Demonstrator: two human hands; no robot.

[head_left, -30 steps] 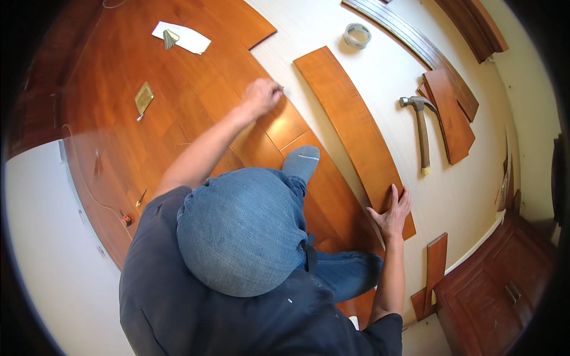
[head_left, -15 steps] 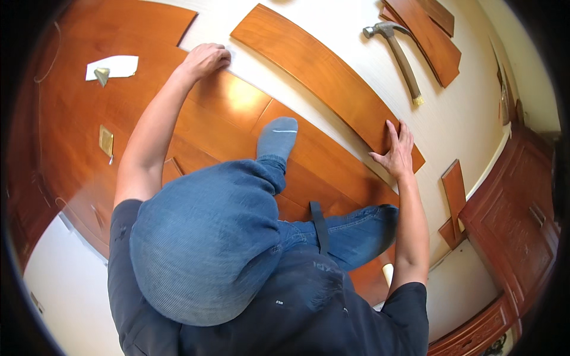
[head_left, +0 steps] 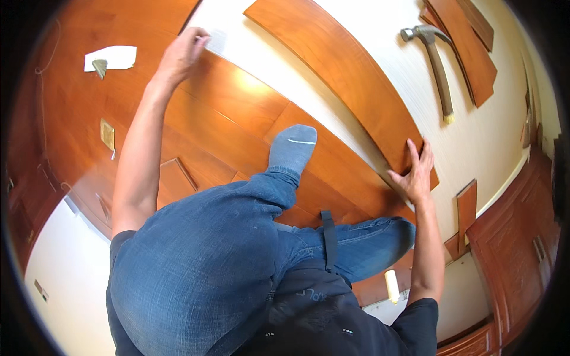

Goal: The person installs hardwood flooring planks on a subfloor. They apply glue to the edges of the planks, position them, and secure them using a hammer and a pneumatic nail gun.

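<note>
A long orange-brown floorboard (head_left: 338, 65) lies at a slant on the pale underlay (head_left: 285, 77), with a gap between it and the laid boards. Across its near right end my right hand (head_left: 417, 175) is spread, thumb by one long edge and fingertips near the other. My left hand (head_left: 180, 56) is at the edge of the laid floor (head_left: 237, 98), fingers drawn together in a pinch. Whatever is between them is too small to make out. Beside those fingertips is a small translucent patch (head_left: 218, 40) on the underlay.
A claw hammer (head_left: 438, 77) lies beyond the floorboard, beside loose board pieces (head_left: 469, 53). My socked foot (head_left: 293, 148) is on the laid floor. White paper (head_left: 119, 57) with a grey blade-like piece and a small yellowish block (head_left: 107, 134) are at left. Reddish cabinet doors (head_left: 516, 237) stand at right.
The whole view has shifted, so the floorboard and hammer appear farther right. My left hand has drawn back slightly from the translucent patch. The right hand stays at the floorboard's end.
</note>
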